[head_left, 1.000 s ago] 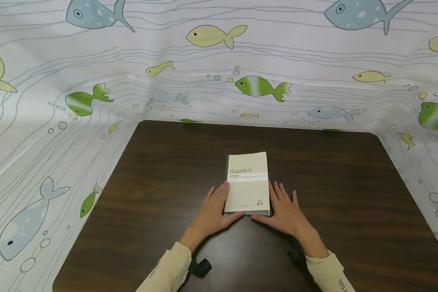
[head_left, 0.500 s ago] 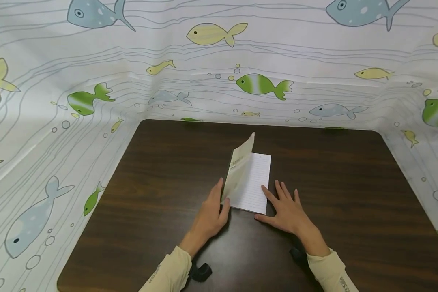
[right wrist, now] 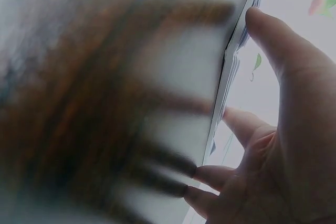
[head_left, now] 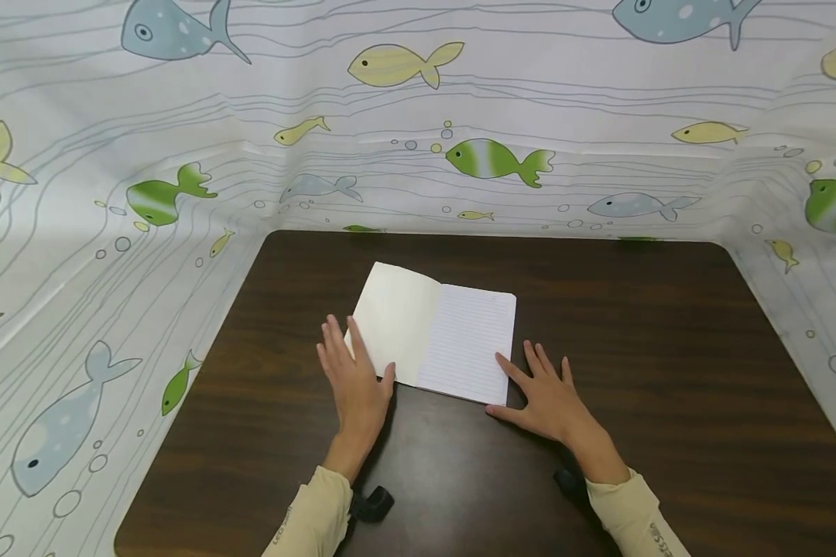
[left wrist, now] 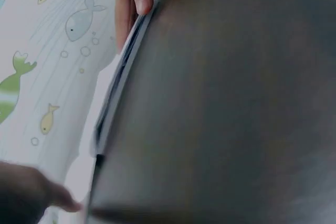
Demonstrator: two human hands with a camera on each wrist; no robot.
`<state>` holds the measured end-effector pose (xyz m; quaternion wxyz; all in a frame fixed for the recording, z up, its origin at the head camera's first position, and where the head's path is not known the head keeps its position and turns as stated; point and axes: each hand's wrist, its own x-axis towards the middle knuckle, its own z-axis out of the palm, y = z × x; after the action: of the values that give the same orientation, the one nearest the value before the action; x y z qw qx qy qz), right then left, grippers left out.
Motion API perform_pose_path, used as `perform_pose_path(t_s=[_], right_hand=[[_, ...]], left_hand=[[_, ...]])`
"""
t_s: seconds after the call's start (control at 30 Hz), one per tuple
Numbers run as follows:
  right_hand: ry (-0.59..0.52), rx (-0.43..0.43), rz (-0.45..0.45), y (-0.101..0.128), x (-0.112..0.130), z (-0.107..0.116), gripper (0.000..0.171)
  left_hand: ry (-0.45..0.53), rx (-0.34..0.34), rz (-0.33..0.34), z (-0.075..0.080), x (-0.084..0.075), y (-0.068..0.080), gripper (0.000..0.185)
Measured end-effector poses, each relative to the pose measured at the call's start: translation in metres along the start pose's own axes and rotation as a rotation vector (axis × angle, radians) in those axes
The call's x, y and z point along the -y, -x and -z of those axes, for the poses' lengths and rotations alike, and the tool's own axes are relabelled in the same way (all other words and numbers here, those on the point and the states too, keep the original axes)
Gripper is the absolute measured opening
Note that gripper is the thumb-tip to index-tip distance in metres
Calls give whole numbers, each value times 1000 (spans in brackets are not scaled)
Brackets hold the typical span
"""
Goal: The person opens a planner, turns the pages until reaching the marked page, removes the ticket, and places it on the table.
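1. Notebook [head_left: 437,343] lying open at the centre of the head frame on the dark wooden table [head_left: 669,371], blank inside cover on the left half, lined page on the right half.
2. Changed from half a second ago: cover then standing nearly upright above the spine, now swung over and laid almost flat to the left; a full second ago, book closed with its printed front upward.
3. Left hand [head_left: 351,379] moved left of its earlier spot, now at the lower left corner of the opened cover, fingers straight and spread, thumb touching the cover's near edge, palm down; pinching nothing.
4. Right hand [head_left: 546,394] about where it was before, just right of the lined page's lower corner, fingers spread flat on the tabletop, forefinger against the page edge, thumb at the near corner.
5. Left wrist view: page edges of the notebook [left wrist: 118,85] running up the frame over the blurred tabletop, a fingertip at the top edge.
6. Right wrist view: thumb and fingers of the right hand [right wrist: 273,145] spread beside the book's stacked page edges [right wrist: 231,66]; left part of the frame too blurred to read.
7. Fish-patterned cloth [head_left: 181,116] standing round the table on the left, far and right sides.
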<state>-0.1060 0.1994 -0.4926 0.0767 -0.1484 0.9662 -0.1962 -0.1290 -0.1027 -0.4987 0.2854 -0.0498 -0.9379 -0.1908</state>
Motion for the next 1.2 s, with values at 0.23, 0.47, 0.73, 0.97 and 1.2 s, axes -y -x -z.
perform_pose_path(t_s=[0.23, 0.47, 0.73, 0.97, 1.2], right_hand=[[4, -11, -1, 0, 0, -2, 89], [8, -38, 4, -2, 6, -5, 89], [54, -123, 66, -3, 12, -4, 91], [35, -96, 79, -7, 16, -4, 98], [18, -64, 124, -11, 18, -4, 90]], left_hand=[[166, 460, -397, -14, -7, -1, 50], [188, 630, -291, -12, -14, 17, 79], [271, 566, -288, -5, -24, 30, 92], [318, 488, -201, -6, -26, 34, 105], [379, 431, -184, -7, -24, 30, 94]])
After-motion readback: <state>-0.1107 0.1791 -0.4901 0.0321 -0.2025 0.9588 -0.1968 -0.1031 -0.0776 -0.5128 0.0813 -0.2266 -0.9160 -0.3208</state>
